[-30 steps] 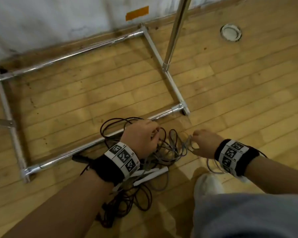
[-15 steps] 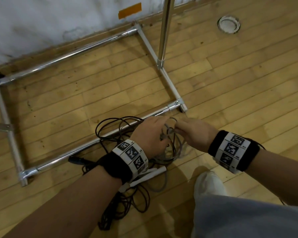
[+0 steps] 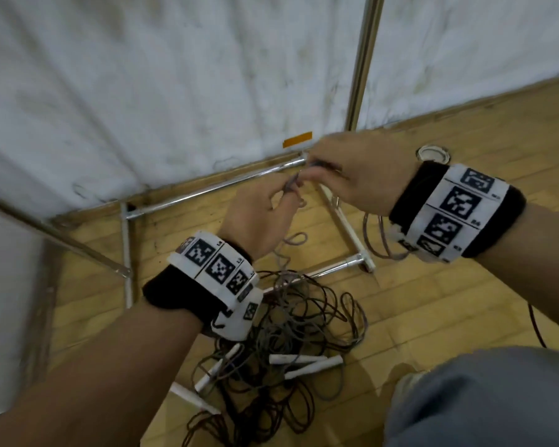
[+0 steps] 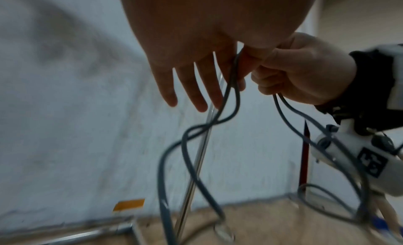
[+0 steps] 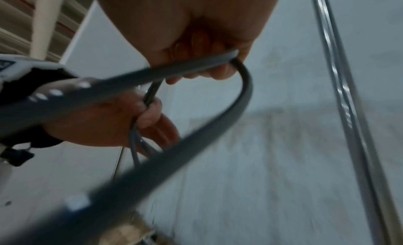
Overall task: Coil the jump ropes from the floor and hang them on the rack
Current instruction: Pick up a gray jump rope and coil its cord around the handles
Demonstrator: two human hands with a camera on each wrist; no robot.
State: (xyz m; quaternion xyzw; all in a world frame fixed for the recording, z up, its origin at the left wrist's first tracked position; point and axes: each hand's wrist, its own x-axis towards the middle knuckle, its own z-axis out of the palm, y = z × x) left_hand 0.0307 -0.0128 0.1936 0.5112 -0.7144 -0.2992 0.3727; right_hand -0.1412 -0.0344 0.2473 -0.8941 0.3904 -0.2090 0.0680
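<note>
Both hands are raised above the floor [image 3: 465, 301] and meet at one grey jump rope [image 4: 232, 100]. The left hand [image 3: 259, 217] pinches the rope between thumb and first finger, and its other fingers [image 4: 197, 88] stay straight. The right hand [image 3: 355, 169] is curled around the same rope, with loops hanging under it. The other jump ropes [image 3: 291, 333], with white handles [image 3: 296, 359], lie tangled on the floor, partly over the lower bar of the metal rack [image 3: 365, 56]
</note>
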